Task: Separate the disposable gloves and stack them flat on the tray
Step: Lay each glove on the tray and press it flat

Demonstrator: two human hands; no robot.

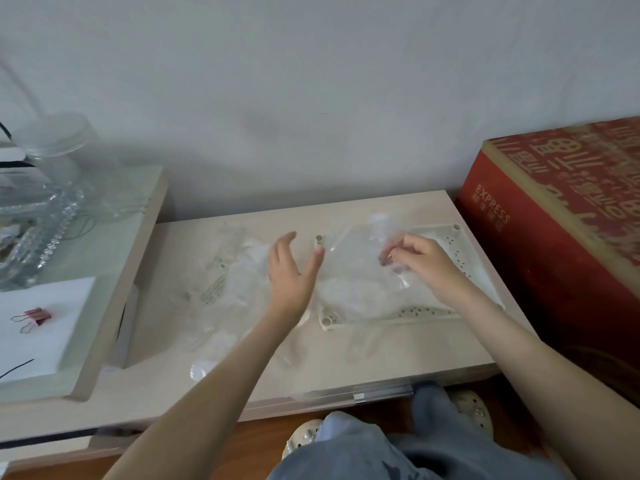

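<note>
Gloves (351,278) lie in tray (433,311), right hand (424,261) pinching one.

Clear glossy plastic gloves (349,271), matt cream plastic tray (429,311), pale wood-grain tabletop (398,355)

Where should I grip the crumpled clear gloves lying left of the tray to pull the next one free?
Probably a raised fold at the right edge of the crumpled gloves, pinched from above by the left hand, open just beside it. The film lies limp on the table, so only a lifted wrinkle offers a grip.

Gloves (349,271) on tray (426,311), table's (381,355) right.
</note>
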